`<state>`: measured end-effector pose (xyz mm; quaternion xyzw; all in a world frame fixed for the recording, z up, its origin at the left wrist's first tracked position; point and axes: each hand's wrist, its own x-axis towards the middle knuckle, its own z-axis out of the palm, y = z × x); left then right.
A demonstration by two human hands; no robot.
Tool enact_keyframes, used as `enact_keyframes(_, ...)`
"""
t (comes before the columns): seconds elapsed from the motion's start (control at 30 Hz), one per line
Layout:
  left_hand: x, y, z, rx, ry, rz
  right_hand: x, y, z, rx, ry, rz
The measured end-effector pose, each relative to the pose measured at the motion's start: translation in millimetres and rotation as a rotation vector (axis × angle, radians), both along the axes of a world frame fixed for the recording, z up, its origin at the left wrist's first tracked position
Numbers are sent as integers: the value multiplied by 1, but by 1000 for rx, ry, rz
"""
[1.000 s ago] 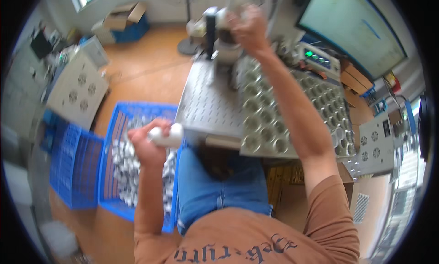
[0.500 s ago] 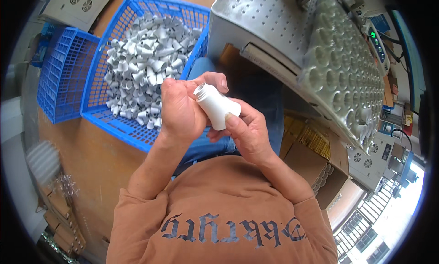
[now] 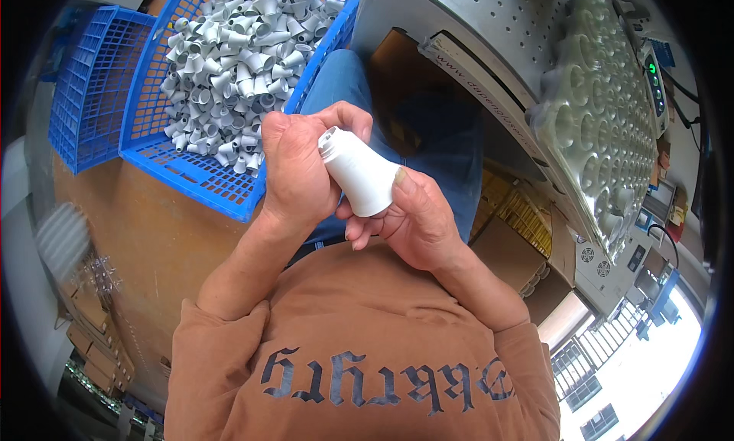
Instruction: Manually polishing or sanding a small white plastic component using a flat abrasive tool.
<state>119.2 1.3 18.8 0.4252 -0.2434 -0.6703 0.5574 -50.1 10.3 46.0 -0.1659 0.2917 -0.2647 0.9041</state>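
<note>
Both hands over lap, w/ white cone-shaped housing (image 3: pixel 358 172) between them. Left hand (image 3: pixel 294 166) grip wraps its narrow end; right hand (image 3: pixel 409 219) grip pinches wide end, thumb on top. Beyond housing, left: blue crate (image 3: pixel 202 181) full of same white housings. Beyond, right: perforated metal surface (image 3: pixel 489 28) w/ socket tray (image 3: pixel 604 128).

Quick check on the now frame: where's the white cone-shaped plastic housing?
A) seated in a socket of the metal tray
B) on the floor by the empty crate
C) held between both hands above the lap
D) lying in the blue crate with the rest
C: the white housing is gripped between the left hand and right hand over the lap, apart from the blue crate and the metal tray.
</note>
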Motion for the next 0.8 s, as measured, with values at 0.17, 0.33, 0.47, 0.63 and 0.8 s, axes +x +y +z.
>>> enact_keyframes(0.17,2,-3,-1,17,91,-23,3,0,-5,54,-50,-71)
enact_keyframes(0.33,-4,-5,-4,5,168,124,14,-4,-15,-778,473,-226)
enact_keyframes(0.47,-3,-5,-8,23,277,151,15,-8,-23,-1465,808,-340)
enact_keyframes(0.63,1,-5,-12,-84,195,97,10,-3,-23,-1252,658,-265)
enact_keyframes(0.8,-1,-6,-8,-139,286,210,10,-1,-21,-1140,644,-187)
